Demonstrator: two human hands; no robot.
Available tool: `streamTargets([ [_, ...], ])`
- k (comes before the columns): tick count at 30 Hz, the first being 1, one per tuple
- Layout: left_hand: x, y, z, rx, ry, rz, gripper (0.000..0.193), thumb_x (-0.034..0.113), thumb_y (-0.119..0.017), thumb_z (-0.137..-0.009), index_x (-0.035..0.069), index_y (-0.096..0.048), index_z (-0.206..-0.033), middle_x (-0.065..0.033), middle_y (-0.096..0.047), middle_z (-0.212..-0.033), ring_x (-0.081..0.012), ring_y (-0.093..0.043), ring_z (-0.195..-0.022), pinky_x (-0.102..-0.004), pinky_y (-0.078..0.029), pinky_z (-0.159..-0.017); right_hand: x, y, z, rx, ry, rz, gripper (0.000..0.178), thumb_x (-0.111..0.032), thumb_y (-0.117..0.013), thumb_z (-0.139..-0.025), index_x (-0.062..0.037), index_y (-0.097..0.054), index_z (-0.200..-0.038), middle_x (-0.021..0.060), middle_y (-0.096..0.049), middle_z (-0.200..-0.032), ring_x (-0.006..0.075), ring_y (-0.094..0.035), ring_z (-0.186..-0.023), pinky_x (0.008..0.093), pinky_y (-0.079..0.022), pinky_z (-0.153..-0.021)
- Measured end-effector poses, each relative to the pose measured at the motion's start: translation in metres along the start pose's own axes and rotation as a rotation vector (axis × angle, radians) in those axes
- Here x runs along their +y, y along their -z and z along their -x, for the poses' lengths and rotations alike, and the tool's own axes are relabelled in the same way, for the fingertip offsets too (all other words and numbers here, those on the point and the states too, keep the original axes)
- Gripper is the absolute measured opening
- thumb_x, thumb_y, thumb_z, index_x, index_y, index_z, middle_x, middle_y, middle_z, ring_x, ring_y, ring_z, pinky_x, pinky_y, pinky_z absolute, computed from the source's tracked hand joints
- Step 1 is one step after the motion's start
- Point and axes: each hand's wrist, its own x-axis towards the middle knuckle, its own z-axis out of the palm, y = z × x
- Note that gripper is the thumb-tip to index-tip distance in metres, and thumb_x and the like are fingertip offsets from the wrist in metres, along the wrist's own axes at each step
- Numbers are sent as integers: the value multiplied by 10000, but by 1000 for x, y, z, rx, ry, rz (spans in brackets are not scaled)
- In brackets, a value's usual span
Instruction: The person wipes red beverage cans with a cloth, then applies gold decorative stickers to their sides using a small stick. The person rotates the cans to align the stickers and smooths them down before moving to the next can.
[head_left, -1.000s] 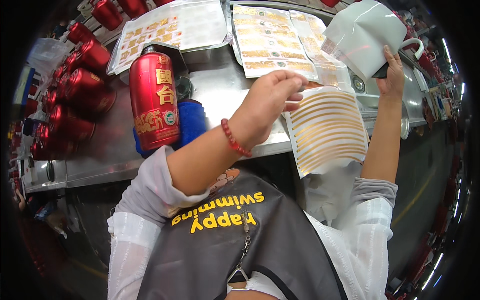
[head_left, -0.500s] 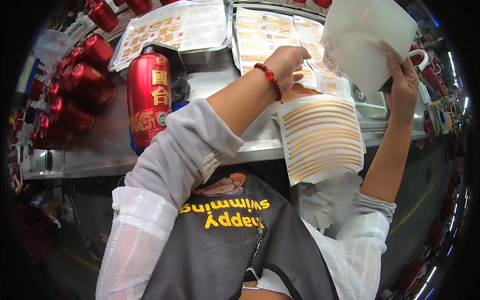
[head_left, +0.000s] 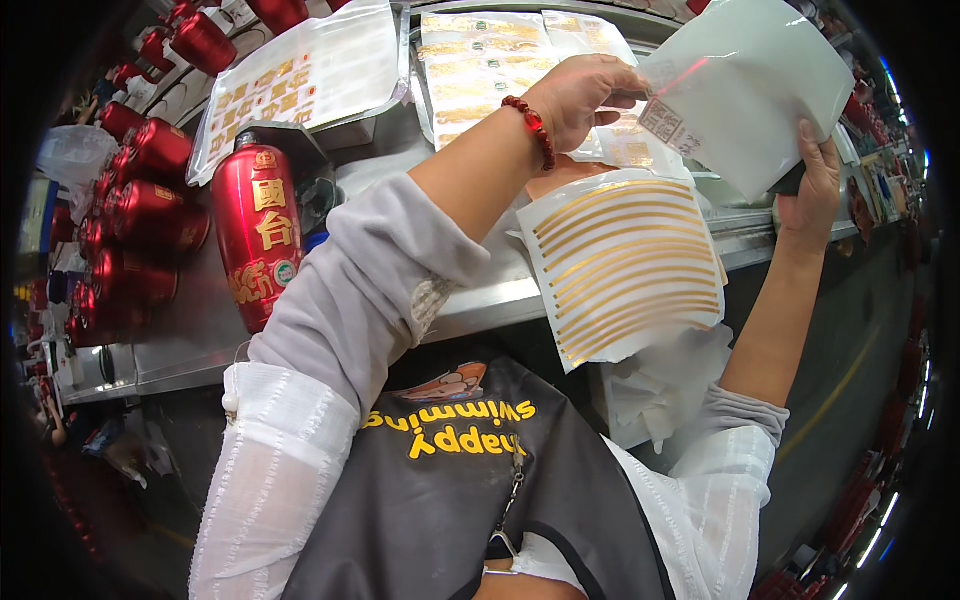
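Observation:
My right hand (head_left: 812, 185) grips the lower right corner of a translucent white sticker sheet (head_left: 760, 90), which is raised and tilted over the right of the table. A dark piece (head_left: 790, 180) shows by its fingers, too small to name. At the sheet's left edge, beside a small printed patch (head_left: 660, 120), are the curled fingertips of my left hand (head_left: 585, 100); what they pinch, if anything, is hidden. A red bead bracelet circles that wrist. Below it, a white sheet with curved gold strips (head_left: 628, 265) hangs over the table's front edge. A red bottle (head_left: 258, 225) with gold markings stands left of my left forearm.
Gold-printed label sheets (head_left: 490, 65) lie behind my left hand. A tray with a sticker sheet (head_left: 350, 65) sits at the back left. Several red bottles (head_left: 160, 215) crowd the far left. Crumpled white paper (head_left: 660, 395) hangs below the gold-strip sheet. The metal table's edge (head_left: 480, 315) runs before me.
The view has shifted, so the bottle and table things sit farther left. My left fingertips have come to the sheet's left edge. My right hand still holds the sheet, now tilted differently.

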Motion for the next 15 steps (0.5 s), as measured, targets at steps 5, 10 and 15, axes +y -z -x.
streamTargets([
  [5,-8,-2,-13,-4,27,-46,153,235,-699,-898,119,-696,-996,-13,-677,-1028,-143,-583,-1004,-322,-405,-938,1,21,11,64,23,-44,254,-102,-636,-971,9,-646,-1199,82,-685,-1160,185,-650,-1053,329,-513,-946],
  [10,-26,-9,-38,106,-157,-576,236,259,-695,-861,50,-682,-969,-58,-685,-1008,-195,-604,-977,-371,-468,-849,-10,56,20,142,52,-75,251,-103,-641,-966,12,-649,-1189,89,-687,-1159,200,-655,-1055,339,-525,-938],
  [15,-52,-21,-37,118,-931,-1852,168,193,-595,-837,126,-723,-922,-54,-659,-1095,-256,-521,-1134,-459,-343,-1008,-7,68,30,247,46,-61,256,-108,-647,-962,26,-654,-1180,91,-688,-1153,204,-654,-1048,343,-527,-929],
])
